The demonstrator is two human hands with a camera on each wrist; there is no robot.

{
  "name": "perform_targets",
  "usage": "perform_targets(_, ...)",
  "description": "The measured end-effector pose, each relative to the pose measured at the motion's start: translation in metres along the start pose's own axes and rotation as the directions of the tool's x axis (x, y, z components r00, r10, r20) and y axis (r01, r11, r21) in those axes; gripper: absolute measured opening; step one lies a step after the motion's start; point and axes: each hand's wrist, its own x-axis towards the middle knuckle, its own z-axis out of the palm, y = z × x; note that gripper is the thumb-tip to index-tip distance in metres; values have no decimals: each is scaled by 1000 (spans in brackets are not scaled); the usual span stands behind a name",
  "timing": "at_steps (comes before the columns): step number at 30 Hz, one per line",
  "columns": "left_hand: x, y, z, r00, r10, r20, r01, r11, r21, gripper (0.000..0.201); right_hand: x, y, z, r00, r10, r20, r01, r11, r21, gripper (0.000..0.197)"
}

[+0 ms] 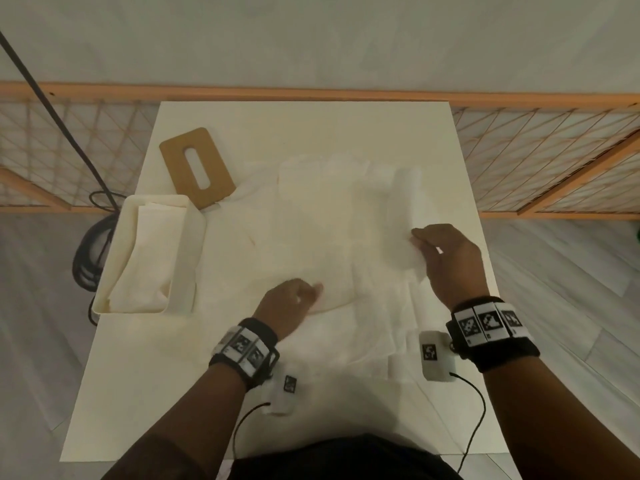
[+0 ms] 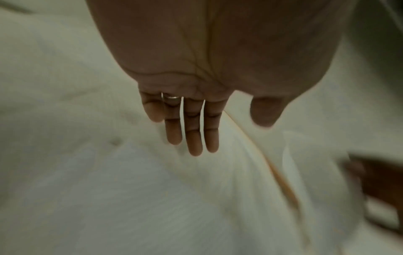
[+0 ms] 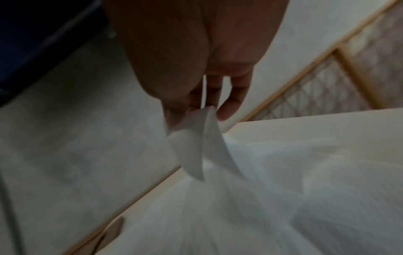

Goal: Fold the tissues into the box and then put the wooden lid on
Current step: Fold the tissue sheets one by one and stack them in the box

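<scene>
Several white tissues (image 1: 332, 216) lie spread over the middle of the white table (image 1: 145, 393). My right hand (image 1: 450, 258) pinches the edge of one tissue (image 3: 200, 143) between thumb and fingers and holds it raised at the right side. My left hand (image 1: 291, 303) hovers flat over the tissues (image 2: 130, 198) near the front, fingers (image 2: 194, 138) straight, holding nothing. The cream box (image 1: 183, 206) stands at the left with folded tissue (image 1: 145, 258) inside. The wooden lid (image 1: 197, 168), with a slot in its middle, lies flat behind the box.
A wooden lattice rail (image 1: 554, 161) runs behind and to the right of the table. Black cables (image 1: 86, 258) hang off the table's left side. The table's right edge (image 3: 152, 182) is close to my right hand.
</scene>
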Motion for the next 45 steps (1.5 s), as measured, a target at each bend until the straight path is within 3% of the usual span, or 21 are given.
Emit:
perform_targets(1,1,9,-10,998,-55,-1,52,959,-277,47,-3,-8,0,991,-122,61,120,992,40,13)
perform_targets(2,2,17,-20,994,-105,27,104,858,-504,58,-6,-16,0,966,-222,130,214,974,67,14)
perform_targets(4,3,27,-39,979,-122,161,202,629,-751,87,-12,-28,0,912,-332,241,318,943,93,16)
perform_targets(7,1,35,-55,951,-18,310,283,464,-840,108,-16,-44,-1,886,-326,329,294,945,143,18)
perform_targets(12,-5,39,-54,957,0,289,272,342,-899,91,-18,-42,1,857,-331,394,306,944,127,20)
perform_targets(15,-7,31,-47,983,-3,182,168,409,-897,50,-21,-43,3,887,-183,423,96,971,220,19)
perform_targets(17,-7,26,-43,995,9,98,87,370,-925,29,-23,-48,8,888,119,444,-281,904,321,24)
perform_targets(18,-8,25,-41,997,24,74,62,319,-946,26,-24,-52,12,826,294,481,-506,764,401,37)
perform_targets(19,-9,26,-39,998,40,55,42,259,-965,26,-23,-55,15,700,448,557,-709,533,462,49)
perform_targets(21,-12,26,-36,998,55,25,16,147,-989,29,-20,-55,22,386,514,766,-908,66,414,60)
perform_targets(22,-14,26,-34,998,62,13,6,113,-994,33,-19,-54,24,269,462,845,-942,-56,331,64)
perform_targets(23,-15,25,-32,998,70,3,-3,86,-996,37,-17,-56,24,189,400,897,-963,-104,249,72)
perform_targets(24,-17,25,-30,996,83,-11,-16,58,-998,41,-15,-55,26,154,353,923,-974,-102,201,80)
perform_targets(26,-20,24,-27,993,109,-48,-47,-9,-999,52,-10,-61,26,171,331,928,-979,-47,197,76)
perform_targets(28,-22,22,-24,988,141,-67,-61,-52,-997,68,-9,-69,24,220,350,911,-974,21,228,55)
perform_targets(33,-23,9,-23,981,191,-45,-42,-20,-999,64,-7,-66,22,206,304,930,-979,62,197,40)
perform_targets(35,-25,2,-29,984,174,-25,-37,64,-997,65,-2,-59,24,256,374,891,-967,95,238,49)
perform_targets(37,-28,-3,-37,978,207,2,-33,165,-986,67,4,-53,22,361,437,824,-932,156,326,35)
perform_targets(41,-30,-3,-52,975,194,109,72,190,-979,80,7,-45,18,442,396,805,-896,164,412,28)
perform_targets(43,-26,4,-55,988,104,117,91,222,-971,59,3,-49,19,445,364,818,-895,153,419,39)
perform_targets(45,-20,8,-53,1000,13,23,19,278,-960,27,-4,-55,23,433,331,839,-901,124,416,43)
